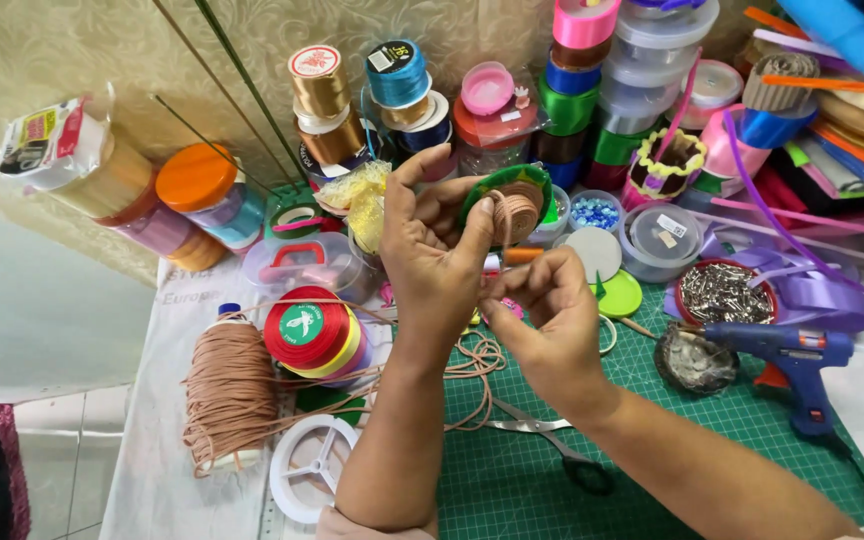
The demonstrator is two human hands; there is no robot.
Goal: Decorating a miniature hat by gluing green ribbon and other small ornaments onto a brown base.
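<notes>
**Cord coil on a green disc, held over the cutting mat**

While the left hand grips a round green disc between thumb and fingers, a flat spiral of tan cord sits on the disc's face, ribbed and matte. The right hand, just below the disc, pinches the cord's loose end between closed thumb and fingertips. The disc's lower-left edge is hidden behind the left fingers, so its backing cannot be made out.

Below the disc, slack cord loops lie on the gridded green cutting mat, and steel scissors rest there, partly covered by the right forearm. Left of the disc stand a fat spool of the same tan cord, a stack of glossy satin ribbon rolls and an empty white plastic reel. Right of the disc lie a blue glue gun, its cable cut off at the frame's edge, and a red-rimmed dish of metal pins. Behind the disc rise ribbon spools and clear lidded tubs, crowded and overlapping.
</notes>
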